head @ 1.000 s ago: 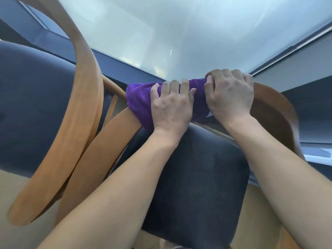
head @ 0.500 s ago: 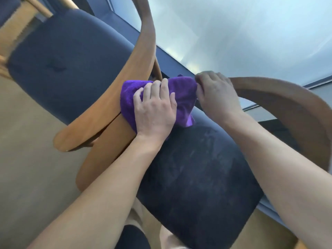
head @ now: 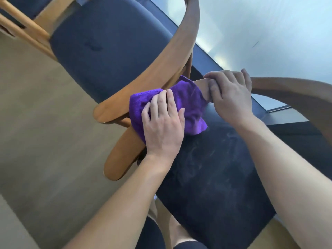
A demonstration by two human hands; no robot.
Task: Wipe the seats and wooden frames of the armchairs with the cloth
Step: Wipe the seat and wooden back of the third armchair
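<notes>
Left fingers [head: 161,101] lie flat and spread, pressing down on the cloth [head: 190,105]; left hand [head: 163,126] covers its near half. Right fingers [head: 217,78] curl over the wooden frame [head: 202,87] just beside the cloth, right hand [head: 231,97] gripping it. One cloth: purple, fine pile, bunched, stitched hem showing, one corner hanging onto the dark seat [head: 215,177]. It sits on the frame's left arm. Two armchairs: near armchair [head: 122,159], far armchair [head: 111,51], both curved light wood with dark pads. Faint pale streaks on the near seat. Glass surface [head: 269,33] beyond; floor [head: 36,123] to the left.
</notes>
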